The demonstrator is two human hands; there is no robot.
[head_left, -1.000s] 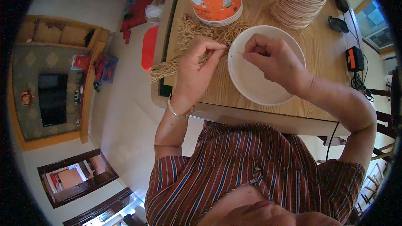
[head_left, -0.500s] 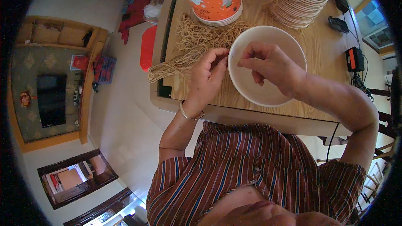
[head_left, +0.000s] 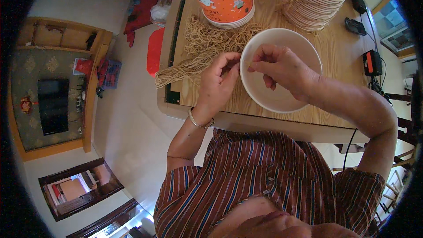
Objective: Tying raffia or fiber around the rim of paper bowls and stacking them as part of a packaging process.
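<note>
Position change: the left hand (head_left: pixel 219 79) has moved right from beside the twine to the left rim of the white bucket (head_left: pixel 282 99). The right hand (head_left: pixel 284 71) has shifted less, its fingertips now lower inside the mouth. Between the last two views, both hands hold nearly the same station. Judged from this, the step in hand is fine two-handed work at one spot on the rim.

Hand state: the right thumb and forefinger are drawn together; anything between them is too small to make out. The left fingertips meet the rim, but I cannot tell whether they grip it.

Surface: the wood-grain table (head_left: pixel 343 70) carries the bucket at its near edge, mouth up. Far right stands a tall stack of orange buckets (head_left: pixel 315 11); far left, a shorter orange stack (head_left: pixel 227 6). The loose tan twine (head_left: pixel 211 39) lies left of the bucket, its tail toward the left edge. A black-and-orange power adapter (head_left: pixel 372 63) sits at the right edge.

Room: pale floor (head_left: pixel 128 97) extends left of the table. Beyond it, a wooden wall unit (head_left: pixel 57 35) frames a dark television (head_left: pixel 53 105). A red stool top (head_left: pixel 156 52) stands just beside the table's left side.
</note>
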